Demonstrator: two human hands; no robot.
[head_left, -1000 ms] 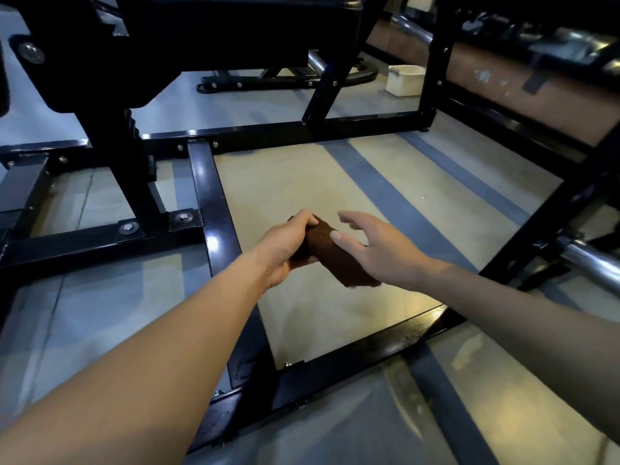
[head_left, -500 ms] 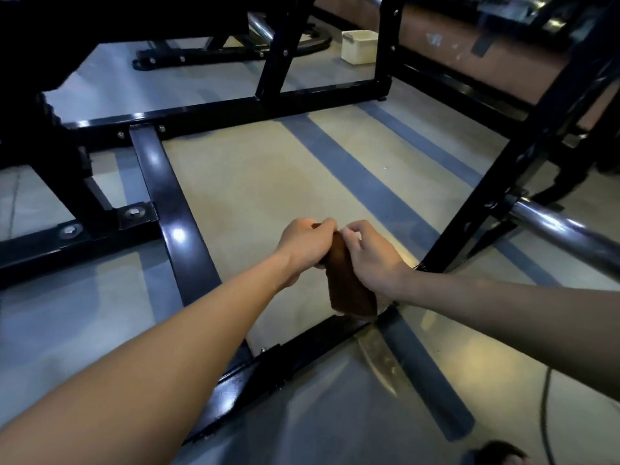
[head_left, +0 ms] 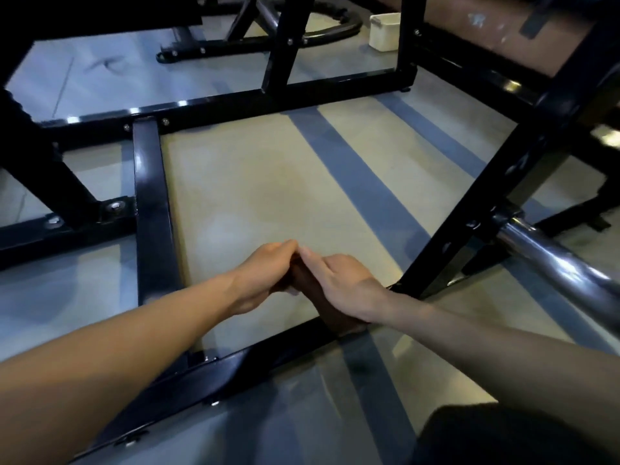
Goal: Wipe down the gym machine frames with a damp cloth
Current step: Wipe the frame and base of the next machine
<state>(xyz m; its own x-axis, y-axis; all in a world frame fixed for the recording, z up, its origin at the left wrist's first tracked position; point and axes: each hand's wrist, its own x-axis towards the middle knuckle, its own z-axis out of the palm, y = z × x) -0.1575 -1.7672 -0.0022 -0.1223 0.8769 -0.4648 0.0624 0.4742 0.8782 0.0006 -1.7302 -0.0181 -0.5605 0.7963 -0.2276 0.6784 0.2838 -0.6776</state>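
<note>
1. No brand, label or writing can be read anywhere on the black machine frame (head_left: 151, 209) or on the things around it.
2. The left hand (head_left: 265, 280) and right hand (head_left: 342, 286) meet at the centre of the view, fingertips touching at the top. Both have their fingers curled round a dark brown cloth (head_left: 322, 307) held between them; its lower end hangs out below the right hand, at 5 o'clock from the left hand.
3. The cloth sits just above the near floor bar (head_left: 255, 360) of the frame, which runs from 7 o'clock up toward 3 o'clock. Whether the cloth touches that bar cannot be told.
4. A second floor bar lies at 10 o'clock from the hands and runs away to a far crossbar (head_left: 268, 99) at 12 o'clock. Between these bars is an open patch of pale floor (head_left: 268, 182) with grey stripes.
5. At 3 o'clock a slanted black upright (head_left: 496, 196) rises close beside the right wrist, and a chrome bar (head_left: 553, 263) juts out from it toward the lower right, hemming in that side.
6. At 9 o'clock a bolted brace (head_left: 67, 196) joins the frame.
7. A white tub (head_left: 385, 31) stands on the floor at 1 o'clock, well apart, behind the far post.
</note>
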